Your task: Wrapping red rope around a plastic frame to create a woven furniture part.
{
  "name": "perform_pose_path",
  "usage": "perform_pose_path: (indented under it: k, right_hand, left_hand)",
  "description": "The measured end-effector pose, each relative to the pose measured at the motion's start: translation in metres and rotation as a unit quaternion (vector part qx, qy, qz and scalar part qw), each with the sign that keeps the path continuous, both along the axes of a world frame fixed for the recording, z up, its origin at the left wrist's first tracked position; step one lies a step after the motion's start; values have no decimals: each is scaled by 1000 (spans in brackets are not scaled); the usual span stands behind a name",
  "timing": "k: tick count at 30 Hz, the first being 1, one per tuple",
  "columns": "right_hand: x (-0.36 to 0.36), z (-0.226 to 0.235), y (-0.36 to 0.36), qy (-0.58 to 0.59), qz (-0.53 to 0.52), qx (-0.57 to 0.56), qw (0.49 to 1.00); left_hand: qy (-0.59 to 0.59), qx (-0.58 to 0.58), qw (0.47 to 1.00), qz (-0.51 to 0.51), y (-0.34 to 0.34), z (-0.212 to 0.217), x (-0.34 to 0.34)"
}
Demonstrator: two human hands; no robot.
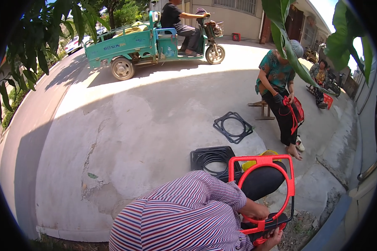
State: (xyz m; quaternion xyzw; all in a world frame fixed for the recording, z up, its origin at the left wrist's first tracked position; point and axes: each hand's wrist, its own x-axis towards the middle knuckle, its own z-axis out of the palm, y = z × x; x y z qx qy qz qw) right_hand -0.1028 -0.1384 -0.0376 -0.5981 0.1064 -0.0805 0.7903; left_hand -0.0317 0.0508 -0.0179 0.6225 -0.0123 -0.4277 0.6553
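A square frame with a round opening (pixel 290 180) stands tilted over my dark-trousered legs. Most of its bars are covered in red; a stretch at its lower right is bare black. Inside the opening, near the lower bar, my left hand (pixel 257 211) is closed, and what its fingers pinch is hidden. My right hand (pixel 274 240) grips the lower edge of the frame, next to a bunch of red strip (pixel 259 241). Part of the right hand is cut off by the lower edge of view.
A stack of black frames (pixel 206 155) lies just beyond my knees, beside a yellow container (pixel 249 164). Farther off lies another black frame (pixel 233 127). A seated co-worker (pixel 278 83) handles a red-wrapped piece; another person sits behind. A green cargo tricycle (pixel 125 48) with a rider stands across the yard.
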Motion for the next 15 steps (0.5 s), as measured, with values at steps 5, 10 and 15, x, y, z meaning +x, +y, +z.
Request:
perform_pose_path:
  k: [5, 10, 15]
  right_hand:
    - [-2, 2, -5, -4, -2, 2, 1000]
    - [6, 0, 7, -16, -10, 15, 1000]
    - [3, 1, 1, -15, -1, 10, 1000]
  left_hand:
    - [58, -83, 995, 11, -1, 6, -12]
    - [38, -71, 997, -3, 2, 7, -13]
    - [91, -112, 989, 18, -1, 10, -15]
